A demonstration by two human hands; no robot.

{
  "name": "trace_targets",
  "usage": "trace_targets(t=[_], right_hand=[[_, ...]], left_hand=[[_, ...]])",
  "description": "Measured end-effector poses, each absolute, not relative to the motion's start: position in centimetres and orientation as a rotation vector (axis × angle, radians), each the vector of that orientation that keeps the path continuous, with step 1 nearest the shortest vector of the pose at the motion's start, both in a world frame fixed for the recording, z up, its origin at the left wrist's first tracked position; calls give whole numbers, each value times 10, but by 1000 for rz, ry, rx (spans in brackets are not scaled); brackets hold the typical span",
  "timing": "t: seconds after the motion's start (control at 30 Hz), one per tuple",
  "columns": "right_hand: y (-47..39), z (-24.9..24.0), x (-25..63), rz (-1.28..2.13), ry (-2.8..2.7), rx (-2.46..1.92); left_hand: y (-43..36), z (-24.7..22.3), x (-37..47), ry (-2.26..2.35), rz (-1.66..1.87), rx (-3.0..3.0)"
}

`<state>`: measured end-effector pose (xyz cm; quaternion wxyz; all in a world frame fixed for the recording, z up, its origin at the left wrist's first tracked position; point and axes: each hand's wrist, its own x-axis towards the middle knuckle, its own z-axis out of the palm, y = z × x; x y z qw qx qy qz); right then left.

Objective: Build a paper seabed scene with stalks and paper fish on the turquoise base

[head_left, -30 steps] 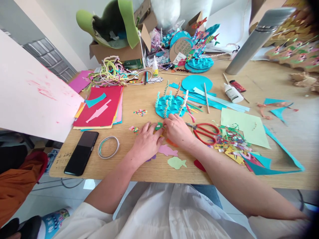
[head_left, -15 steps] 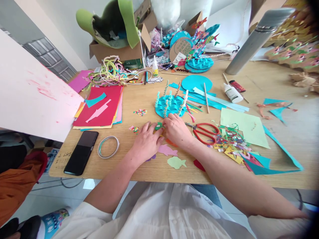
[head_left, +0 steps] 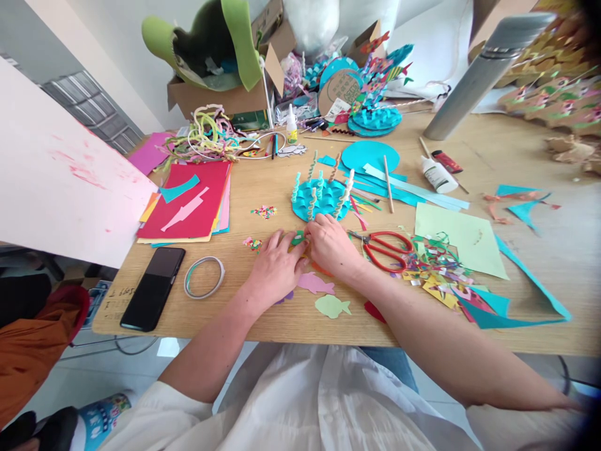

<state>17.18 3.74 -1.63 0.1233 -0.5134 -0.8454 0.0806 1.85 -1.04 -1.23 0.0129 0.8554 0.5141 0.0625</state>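
Observation:
A small green paper cutout with a white patch on it lies between my hands. My left hand rests low on the table, its forefinger and thumb at the cutout, holding it down. Closed in a pinch at the cutout's right edge, my right hand hides what its fingertips hold. Orange paper shows under the hands. Nearer me are a pink paper fish, a light green paper fish and a partly covered purple piece. Just beyond stands a blue scalloped base with several curled paper stalks.
Red-handled scissors lie right of my right hand, beside paper scraps. To the left are a tape roll, a phone and stacked coloured paper. Small confetti piles, a glue bottle and a grey flask stand farther off.
My right hand has shifted very slightly to the left at the green cutout. My left hand and the things on the table look the same.

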Motion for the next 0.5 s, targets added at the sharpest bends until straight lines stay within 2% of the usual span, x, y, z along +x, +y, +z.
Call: trace_targets(t=[0.5], right_hand=[[38, -17, 176, 185, -2491, -1488]], left_hand=[[-10, -13, 18, 1601, 179, 2657]])
